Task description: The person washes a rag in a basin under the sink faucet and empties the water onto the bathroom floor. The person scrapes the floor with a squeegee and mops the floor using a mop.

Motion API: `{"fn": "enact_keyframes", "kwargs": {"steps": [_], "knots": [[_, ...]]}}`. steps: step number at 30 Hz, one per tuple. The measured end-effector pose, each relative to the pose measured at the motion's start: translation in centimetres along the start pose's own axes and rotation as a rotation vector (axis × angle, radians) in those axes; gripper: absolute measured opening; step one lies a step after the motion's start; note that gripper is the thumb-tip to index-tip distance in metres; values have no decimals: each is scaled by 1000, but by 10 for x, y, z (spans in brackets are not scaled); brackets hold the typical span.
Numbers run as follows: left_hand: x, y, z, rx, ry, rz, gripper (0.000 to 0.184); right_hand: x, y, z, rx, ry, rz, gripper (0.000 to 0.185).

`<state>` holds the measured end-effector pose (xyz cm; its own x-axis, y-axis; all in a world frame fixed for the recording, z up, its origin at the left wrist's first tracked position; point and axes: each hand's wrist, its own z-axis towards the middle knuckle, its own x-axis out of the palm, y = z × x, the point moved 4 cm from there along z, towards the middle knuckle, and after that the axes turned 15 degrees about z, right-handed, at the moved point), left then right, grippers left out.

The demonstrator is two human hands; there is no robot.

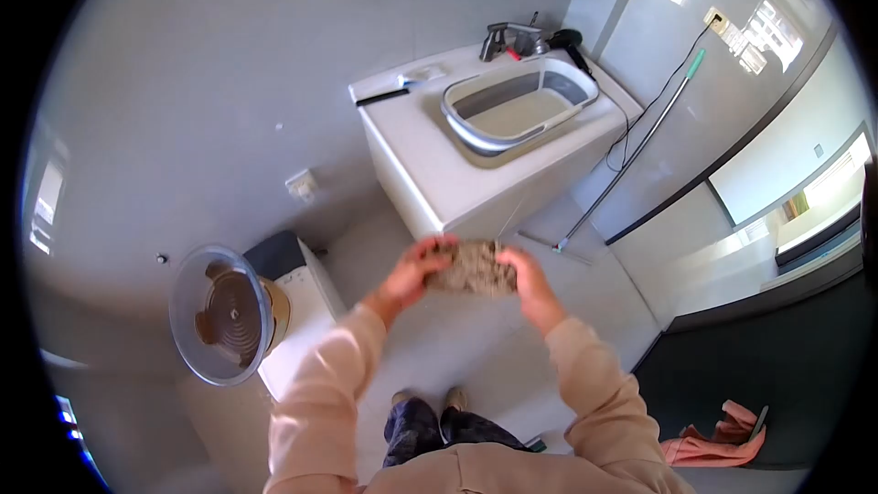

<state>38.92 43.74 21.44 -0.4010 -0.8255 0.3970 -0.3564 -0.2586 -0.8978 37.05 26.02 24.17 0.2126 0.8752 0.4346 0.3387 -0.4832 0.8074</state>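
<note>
A mottled brown-grey pad [473, 267] with a rough, shaggy-looking face is held out in front of me over the floor. My left hand [413, 272] is closed on its left end. The thumb and fingers of my right hand [530, 282] grip the opposite end. The pad is slightly blurred, so its exact kind is hard to make out. Beyond it, a grey-and-white oblong basin [476, 140] with a handle rests over the sink in the white counter [402, 142].
A pole [631, 151] with a green grip leans on the right wall, its wide foot on the floor. A black hair dryer [569, 44] and a faucet [497, 40] are behind the basin. At left, a clear round tub [183, 348] sits by a white toilet [306, 320]. Pink cloth [722, 448] lies lower right.
</note>
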Motion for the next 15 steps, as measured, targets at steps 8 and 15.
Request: {"fn": "enact_keyframes", "kwargs": {"steps": [8, 15], "knots": [[-3, -179, 204, 284, -134, 1179, 34, -1, 196, 190, -302, 8, -131, 15], [-48, -110, 366, 148, -288, 733, 38, -59, 243, 361, -442, -150, -444, 20]]}}
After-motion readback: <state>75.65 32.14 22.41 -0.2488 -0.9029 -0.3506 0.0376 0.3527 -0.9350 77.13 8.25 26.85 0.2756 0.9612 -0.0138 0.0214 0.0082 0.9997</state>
